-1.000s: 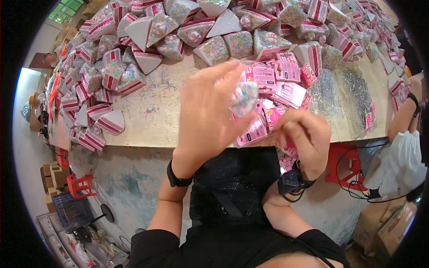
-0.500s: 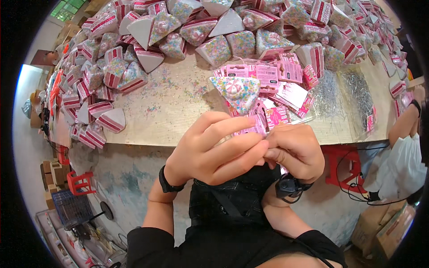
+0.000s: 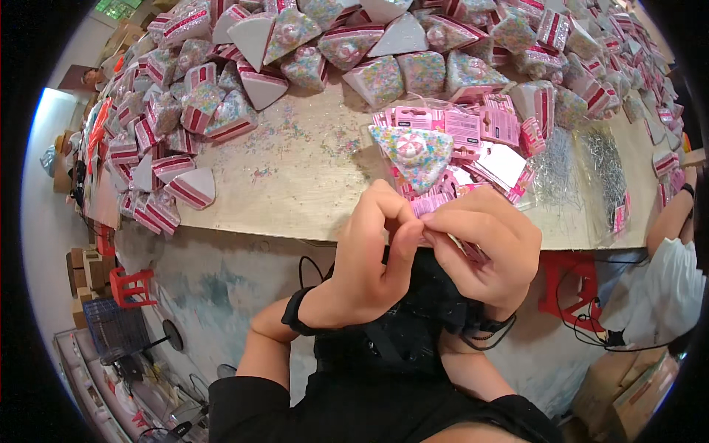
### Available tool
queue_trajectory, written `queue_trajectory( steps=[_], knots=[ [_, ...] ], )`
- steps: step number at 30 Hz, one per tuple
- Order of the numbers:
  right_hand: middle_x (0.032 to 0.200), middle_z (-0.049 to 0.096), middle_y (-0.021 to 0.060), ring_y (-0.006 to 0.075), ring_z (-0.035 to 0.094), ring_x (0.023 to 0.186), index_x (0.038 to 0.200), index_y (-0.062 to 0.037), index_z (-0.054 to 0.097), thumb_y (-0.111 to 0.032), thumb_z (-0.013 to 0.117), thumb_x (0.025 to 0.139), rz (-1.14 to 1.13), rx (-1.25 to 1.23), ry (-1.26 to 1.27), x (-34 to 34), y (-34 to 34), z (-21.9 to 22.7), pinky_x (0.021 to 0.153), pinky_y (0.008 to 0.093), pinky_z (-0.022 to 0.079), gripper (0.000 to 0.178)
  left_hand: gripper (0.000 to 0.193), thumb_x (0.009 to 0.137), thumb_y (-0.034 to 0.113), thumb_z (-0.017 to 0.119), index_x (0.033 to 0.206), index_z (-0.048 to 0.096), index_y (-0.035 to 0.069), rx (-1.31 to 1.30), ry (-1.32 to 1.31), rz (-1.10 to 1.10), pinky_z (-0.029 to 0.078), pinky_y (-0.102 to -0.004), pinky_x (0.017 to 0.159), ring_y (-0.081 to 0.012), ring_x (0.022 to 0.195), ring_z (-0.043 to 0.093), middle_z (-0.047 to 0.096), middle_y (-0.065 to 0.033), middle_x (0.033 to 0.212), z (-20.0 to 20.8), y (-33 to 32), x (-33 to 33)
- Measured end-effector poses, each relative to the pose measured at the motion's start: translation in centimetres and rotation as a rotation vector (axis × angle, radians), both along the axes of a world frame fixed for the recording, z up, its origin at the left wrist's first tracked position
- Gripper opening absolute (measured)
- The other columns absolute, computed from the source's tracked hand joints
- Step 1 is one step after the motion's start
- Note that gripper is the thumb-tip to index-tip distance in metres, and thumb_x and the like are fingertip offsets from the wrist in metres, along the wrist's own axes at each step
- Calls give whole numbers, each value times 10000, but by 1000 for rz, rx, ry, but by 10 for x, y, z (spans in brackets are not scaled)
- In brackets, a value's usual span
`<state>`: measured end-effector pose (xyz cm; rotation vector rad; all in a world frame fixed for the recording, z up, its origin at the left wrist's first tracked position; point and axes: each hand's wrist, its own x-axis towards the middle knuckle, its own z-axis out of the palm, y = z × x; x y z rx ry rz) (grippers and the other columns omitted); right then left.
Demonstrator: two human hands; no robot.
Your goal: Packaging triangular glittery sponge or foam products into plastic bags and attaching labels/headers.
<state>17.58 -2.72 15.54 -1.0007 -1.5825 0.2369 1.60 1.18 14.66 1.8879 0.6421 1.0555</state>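
My left hand (image 3: 371, 258) and my right hand (image 3: 491, 247) meet at the fingertips over the table's near edge. Thumb and forefinger of each are pinched together; whatever lies between the tips is too small to make out. Under the curled fingers of my right hand shows a narrow edge of a pink card (image 3: 473, 252), mostly hidden. Just beyond my hands rests a triangular toy cake slice (image 3: 413, 153) with pastel sprinkles and a pink-and-white swirl on top. It lies on a heap of pink printed header cards (image 3: 461, 131), some turned to their white backs (image 3: 501, 164).
Many toy cake slices (image 3: 347, 46) are piled along the far and left sides of the wooden table (image 3: 273, 184). Bags of thin metal pieces (image 3: 554, 166) lie right of the cards. Red stools (image 3: 569, 288), cables and a person's arm (image 3: 672, 207) are at right.
My left hand has turned from lying across the front to a raised pinch, its fingers drawn back. The table and its contents have shifted slightly right in view.
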Motion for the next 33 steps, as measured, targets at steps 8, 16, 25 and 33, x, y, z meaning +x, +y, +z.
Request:
queue_trajectory(
  steps=[8, 16, 25, 33],
  knots=[
    [708, 606, 61, 229, 573, 597, 828, -26, 641, 66, 757, 621, -184, 10, -150, -12, -1, -7, 563, 319, 437, 255, 136, 1039, 169, 438, 987, 448, 43, -763, -43, -258, 382, -204, 643, -55, 767, 469, 493, -15, 845, 19, 8, -10],
    [770, 639, 108, 213, 598, 671, 811, -18, 622, 102, 682, 633, -170, -188, -207, 6, 17, 4, 575, 290, 462, 222, 500, 835, 245, 734, 1190, 480, 0, 443, -2, 229, 434, -439, 917, -357, 1040, 543, 552, -202, 1150, -28, 49, 5],
    [856, 673, 141, 211, 635, 749, 823, 1, 594, 90, 654, 670, -192, -310, -271, 18, 37, 9, 622, 275, 505, 187, 781, 642, 380, 855, 1236, 521, -2, 322, 176, 131, 379, -510, 1040, -385, 1158, 532, 567, -197, 1211, -41, 73, 5],
    [822, 690, 123, 249, 654, 730, 787, -36, 613, 75, 681, 587, -312, -259, -378, 3, 23, 6, 655, 324, 477, 239, 644, 507, 311, 904, 1032, 659, 29, 476, 6, 234, 519, -364, 728, -298, 892, 628, 633, -110, 970, -49, 68, 1]
  ],
)
